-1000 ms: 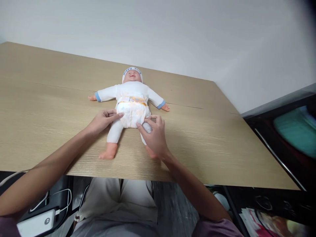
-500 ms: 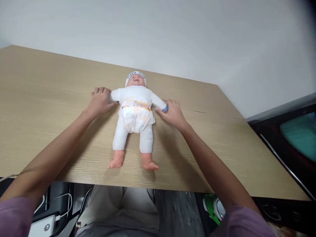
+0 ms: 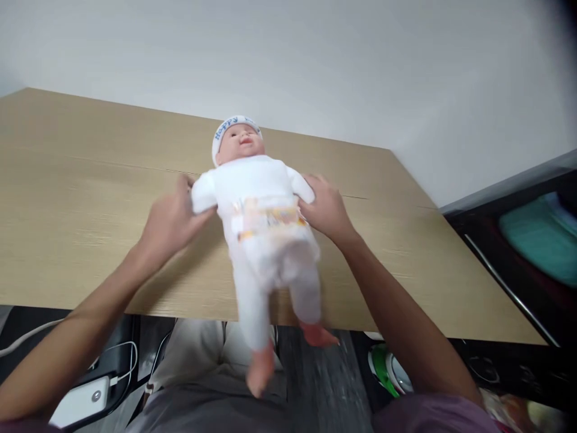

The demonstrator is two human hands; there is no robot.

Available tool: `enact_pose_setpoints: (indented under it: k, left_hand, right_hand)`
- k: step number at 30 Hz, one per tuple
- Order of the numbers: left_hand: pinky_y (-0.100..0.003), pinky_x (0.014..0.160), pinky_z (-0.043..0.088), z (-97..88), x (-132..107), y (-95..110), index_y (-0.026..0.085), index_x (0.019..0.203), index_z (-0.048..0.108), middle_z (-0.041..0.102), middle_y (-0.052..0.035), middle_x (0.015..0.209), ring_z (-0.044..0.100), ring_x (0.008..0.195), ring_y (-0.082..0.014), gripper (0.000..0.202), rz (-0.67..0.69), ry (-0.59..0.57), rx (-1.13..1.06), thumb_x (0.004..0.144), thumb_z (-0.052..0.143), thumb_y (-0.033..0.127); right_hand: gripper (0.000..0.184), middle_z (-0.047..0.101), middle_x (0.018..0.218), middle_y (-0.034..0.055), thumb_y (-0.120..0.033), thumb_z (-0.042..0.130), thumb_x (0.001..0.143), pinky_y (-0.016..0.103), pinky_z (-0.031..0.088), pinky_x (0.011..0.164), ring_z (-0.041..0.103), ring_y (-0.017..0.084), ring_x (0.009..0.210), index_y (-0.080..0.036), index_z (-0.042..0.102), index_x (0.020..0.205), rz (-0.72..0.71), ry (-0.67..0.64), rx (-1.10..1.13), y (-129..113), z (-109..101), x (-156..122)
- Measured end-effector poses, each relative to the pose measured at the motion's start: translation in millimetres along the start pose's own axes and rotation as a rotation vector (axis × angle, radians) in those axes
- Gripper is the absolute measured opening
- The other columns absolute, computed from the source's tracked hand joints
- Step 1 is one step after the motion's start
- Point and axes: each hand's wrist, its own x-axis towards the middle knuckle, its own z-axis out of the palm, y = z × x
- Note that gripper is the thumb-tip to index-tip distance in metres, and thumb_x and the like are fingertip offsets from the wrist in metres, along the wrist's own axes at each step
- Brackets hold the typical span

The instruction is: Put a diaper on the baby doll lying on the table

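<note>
A baby doll (image 3: 259,210) in a white suit, a white cap and a printed diaper hangs in the air above the wooden table (image 3: 90,210), upright and facing me, its legs dangling past the table's front edge. My left hand (image 3: 174,222) grips the doll's arm and side on the left. On the other side my right hand (image 3: 327,210) grips its arm and side. Both hands are closed on the doll, the legs blurred by motion.
A white wall stands behind the table. Under the table's front edge I see my lap, a white power bank (image 3: 79,409) with cables at lower left, and a green and white object (image 3: 387,370) on the floor. A dark cabinet (image 3: 518,252) stands at the right.
The doll lay flat on the table with my hands at its hips, then at its arms. Now both hands have lifted it off the table toward me.
</note>
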Motion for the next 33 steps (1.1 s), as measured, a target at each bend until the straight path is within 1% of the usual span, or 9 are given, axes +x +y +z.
enact_pose_setpoints:
  k: [3, 7, 10, 13, 16, 21, 25, 28, 33]
  left_hand:
    - [-0.049, 0.074, 0.057, -16.4, -120.5, 4.0, 0.032, 0.137, 0.057, 0.077, -0.0117, 0.108, 0.074, 0.092, -0.0406, 0.069, 0.048, -0.053, -0.110, 0.083, 0.084, 0.064]
    - [-0.054, 0.068, 0.065, 1.2, -290.3, -20.7, 0.049, 0.139, 0.060, 0.083, -0.0058, 0.109, 0.080, 0.085, -0.0388, 0.068, 0.118, -0.213, -0.293, 0.077, 0.087, 0.045]
    - [-0.055, 0.061, 0.067, 24.8, -389.8, -54.3, 0.054, 0.135, 0.063, 0.085, -0.0030, 0.105, 0.083, 0.082, -0.0416, 0.073, 0.112, -0.255, -0.332, 0.069, 0.087, 0.036]
    - [-0.050, 0.062, 0.069, 35.6, -445.5, -81.9, 0.044, 0.136, 0.061, 0.086, -0.0036, 0.105, 0.084, 0.083, -0.0403, 0.062, -0.038, -0.297, -0.268, 0.079, 0.085, 0.041]
    - [-0.045, 0.079, 0.070, 30.7, -455.5, -91.0, 0.029, 0.144, 0.051, 0.084, -0.0086, 0.121, 0.085, 0.097, -0.0362, 0.056, -0.181, -0.483, -0.207, 0.094, 0.074, 0.038]
    - [-0.045, 0.091, 0.065, 21.8, -428.1, -85.1, 0.020, 0.143, 0.048, 0.080, -0.0156, 0.129, 0.082, 0.106, -0.0347, 0.050, -0.066, -0.555, -0.119, 0.107, 0.062, 0.050]
    - [-0.059, 0.107, 0.056, 22.3, -413.2, -74.7, 0.017, 0.143, 0.055, 0.074, -0.0210, 0.141, 0.072, 0.125, -0.0427, 0.063, 0.103, -0.359, 0.049, 0.104, 0.066, 0.066]
    - [-0.056, 0.120, 0.046, 20.5, -395.9, -53.0, 0.020, 0.160, 0.048, 0.062, -0.0202, 0.161, 0.059, 0.145, -0.0403, 0.068, 0.235, -0.235, 0.034, 0.108, 0.068, 0.058]
    - [-0.049, 0.125, 0.036, 29.5, -345.6, -3.4, 0.028, 0.162, 0.053, 0.069, -0.0101, 0.155, 0.063, 0.139, -0.0293, 0.048, 0.477, -0.389, -0.109, 0.115, 0.060, 0.035]
  right_hand:
    - [0.042, 0.077, 0.123, 0.0127, -0.046, 0.065, 0.104, 0.052, 0.059, 0.095, 0.071, 0.038, 0.112, -0.031, 0.076, 0.142, -0.132, -0.064, 0.042, -22.2, -58.5, -62.8]
    - [0.052, 0.076, 0.123, 0.0101, -0.031, 0.069, 0.103, 0.049, 0.061, 0.094, 0.072, 0.035, 0.113, -0.044, 0.069, 0.153, -0.232, -0.198, 0.074, -57.1, -102.5, -165.8]
    - [0.065, 0.076, 0.124, 0.0091, -0.014, 0.069, 0.098, 0.048, 0.059, 0.095, 0.071, 0.033, 0.112, -0.044, 0.067, 0.155, -0.293, -0.334, 0.012, -84.0, -99.7, -234.5]
    - [0.066, 0.075, 0.127, 0.0087, -0.007, 0.070, 0.096, 0.045, 0.056, 0.095, 0.069, 0.031, 0.113, -0.038, 0.067, 0.154, -0.312, -0.473, -0.010, -106.1, -68.3, -277.9]
    - [0.060, 0.072, 0.132, 0.0121, -0.019, 0.074, 0.103, 0.046, 0.055, 0.099, 0.066, 0.033, 0.117, -0.031, 0.062, 0.160, -0.254, -0.508, -0.037, -115.4, -16.1, -296.2]
    - [0.053, 0.070, 0.139, 0.0135, -0.026, 0.072, 0.108, 0.052, 0.051, 0.118, 0.063, 0.034, 0.134, -0.024, 0.062, 0.160, -0.161, -0.634, -0.027, -93.0, 53.8, -309.2]
    - [0.039, 0.068, 0.148, 0.0102, -0.029, 0.067, 0.112, 0.049, 0.048, 0.124, 0.062, 0.029, 0.140, -0.027, 0.068, 0.151, -0.041, -0.553, 0.175, -68.7, 46.3, -327.6]
    - [0.024, 0.076, 0.130, 0.0074, -0.035, 0.068, 0.113, 0.041, 0.054, 0.114, 0.070, 0.025, 0.125, -0.024, 0.075, 0.133, 0.022, -0.519, 0.345, -68.7, 23.1, -344.2]
    - [0.014, 0.080, 0.113, 0.0076, -0.032, 0.067, 0.113, 0.041, 0.053, 0.098, 0.072, 0.027, 0.108, -0.022, 0.076, 0.116, -0.027, -0.557, 0.118, -92.4, 12.8, -364.2]
